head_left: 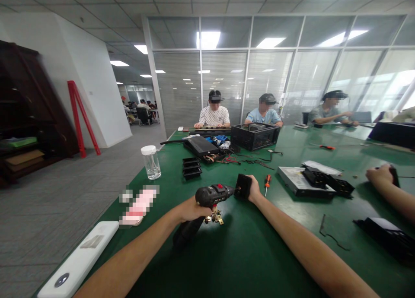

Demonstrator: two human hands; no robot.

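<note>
Black part [243,186]: sitting at the drill's tip, the right hand [254,189] gripping its right side.
Drill [211,196]: pointing right, the left hand [193,210] wrapping its handle; whether the tip is touching is unclear.
Handling: keeping the tip square and the right fingers off its line is probably helping.
Brass-coloured pieces [221,220]: lying beneath the drill.
Green table [253,255]: bearing 1 screwdriver [267,182] right, 1 jar [151,165] left.
Room: at least 3 people [214,114] sitting far, glass partition [223,77] rising behind.
</note>
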